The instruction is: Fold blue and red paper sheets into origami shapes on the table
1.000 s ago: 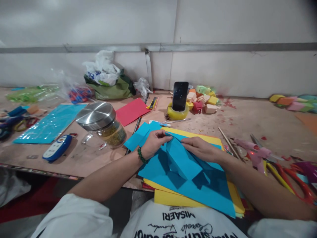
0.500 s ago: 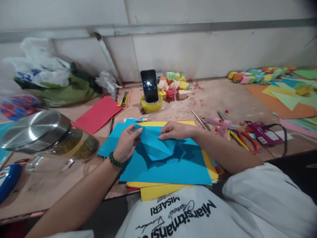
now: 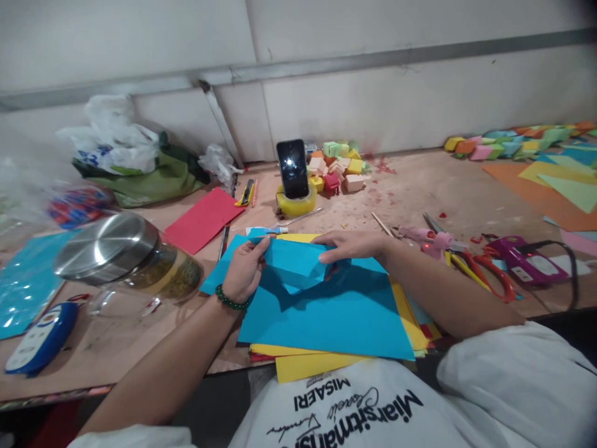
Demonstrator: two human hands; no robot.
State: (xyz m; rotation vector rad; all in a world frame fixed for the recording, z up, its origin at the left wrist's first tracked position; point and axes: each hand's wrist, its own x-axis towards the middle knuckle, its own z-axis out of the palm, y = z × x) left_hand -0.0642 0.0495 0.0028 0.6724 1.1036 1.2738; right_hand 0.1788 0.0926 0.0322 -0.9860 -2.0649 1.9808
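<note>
A folded piece of blue paper (image 3: 296, 261) is held between my two hands, above a larger blue sheet (image 3: 326, 323). My left hand (image 3: 248, 264) pinches its left edge between thumb and fingers, a green bead bracelet on the wrist. My right hand (image 3: 349, 246) grips the right end, thumb in front and other fingers partly hidden behind the paper. Beneath lie yellow sheets (image 3: 321, 367) and other coloured ones. A small tube (image 3: 265, 231) rests just beyond the paper.
A phone (image 3: 293, 168) leans in a yellow tape roll (image 3: 296, 202) beside folded paper cubes (image 3: 336, 165). To the right are a pink glue gun (image 3: 431, 241), scissors and pliers, and a purple power strip (image 3: 527, 261). On the left lie a lidded glass jar (image 3: 135, 261) and red paper (image 3: 204, 219).
The held blue paper now looks more closed up, box-like. My right hand has shifted to its right end, its fingers now reaching around it. The camera view has turned slightly left.
</note>
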